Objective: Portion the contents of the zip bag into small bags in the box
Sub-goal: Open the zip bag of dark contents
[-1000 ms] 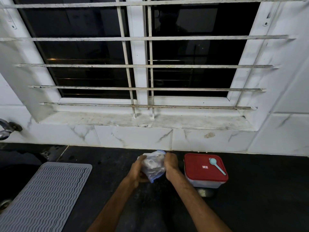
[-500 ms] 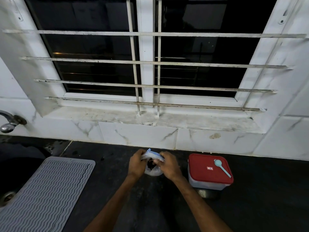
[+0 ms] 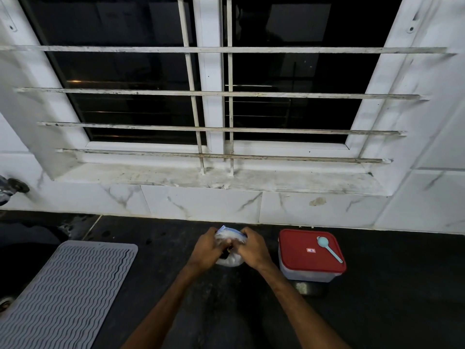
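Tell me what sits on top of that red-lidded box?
A light blue spoon lies on the shut red lid. What the box holds is hidden beneath that lid.

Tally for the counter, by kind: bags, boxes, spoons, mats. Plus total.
Zip bag: 1, gripped by the left hand and the right hand
Box with a red lid: 1
Light blue spoon: 1, lying on the box lid
Grey ridged mat: 1
Total: 4
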Motion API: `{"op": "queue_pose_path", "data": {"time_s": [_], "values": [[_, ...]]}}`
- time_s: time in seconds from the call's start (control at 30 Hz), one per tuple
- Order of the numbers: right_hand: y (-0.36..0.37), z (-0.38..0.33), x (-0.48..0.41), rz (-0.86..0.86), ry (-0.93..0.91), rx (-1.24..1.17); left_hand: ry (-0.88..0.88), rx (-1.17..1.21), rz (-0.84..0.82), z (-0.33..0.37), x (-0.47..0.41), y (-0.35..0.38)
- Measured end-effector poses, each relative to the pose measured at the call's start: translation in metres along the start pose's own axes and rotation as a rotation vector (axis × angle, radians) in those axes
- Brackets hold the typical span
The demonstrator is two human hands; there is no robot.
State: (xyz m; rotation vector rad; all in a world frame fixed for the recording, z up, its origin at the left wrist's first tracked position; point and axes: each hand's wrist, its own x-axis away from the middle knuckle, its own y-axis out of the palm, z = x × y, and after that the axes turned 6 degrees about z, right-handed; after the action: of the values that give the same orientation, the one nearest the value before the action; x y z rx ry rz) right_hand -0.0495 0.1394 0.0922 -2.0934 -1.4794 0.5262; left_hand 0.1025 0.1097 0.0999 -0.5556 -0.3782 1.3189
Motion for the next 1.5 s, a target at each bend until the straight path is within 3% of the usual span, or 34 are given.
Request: {"op": "queue_pose_path", "data": {"time_s": [0.23,0.5,0.67,0.87,1.0,1.1,1.2,1.33,1.43,1.5], "values": [[0.001,-0.007,-0.003,-0.101,-0.007,0.039,0.013,0.014,0.087,-0.003,-0.005,0.001],[0.005,-0.01,-0.01,-0.292,0.184,-0.131,-0.014,0.094,0.164,-0.006,0.0,0.002],[0.008,-0.013,-0.009,-0.157,0.219,-0.114,0.008,0.1,0.157,-0.011,0.002,0.002],[0.016,-0.003,-0.001,-0.152,0.18,-0.055,0.032,0.151,0.27,-0.008,0.004,0.004],[0.021,-0.001,0.001,-0.097,0.245,-0.117,-0.118,0.069,0.327,-0.014,0.006,0.006],[0.026,-0.003,0.004,-0.051,0.374,-0.255,-0.393,-0.05,0.174,-0.037,0.004,0.012],[0.034,-0.002,0.008,-0.043,0.44,-0.275,-0.655,0.441,0.077,-0.043,0.008,0.011],[0.048,0.005,0.011,-0.024,0.594,-0.343,-0.459,0.676,-0.085,-0.049,0.016,0.001],[0.059,0.01,0.01,-0.136,0.628,-0.318,-0.44,0.562,0.043,-0.063,0.008,0.001],[0.063,0.013,0.008,-0.211,0.54,-0.073,-0.41,0.373,0.105,-0.073,0.002,0.004]]}}
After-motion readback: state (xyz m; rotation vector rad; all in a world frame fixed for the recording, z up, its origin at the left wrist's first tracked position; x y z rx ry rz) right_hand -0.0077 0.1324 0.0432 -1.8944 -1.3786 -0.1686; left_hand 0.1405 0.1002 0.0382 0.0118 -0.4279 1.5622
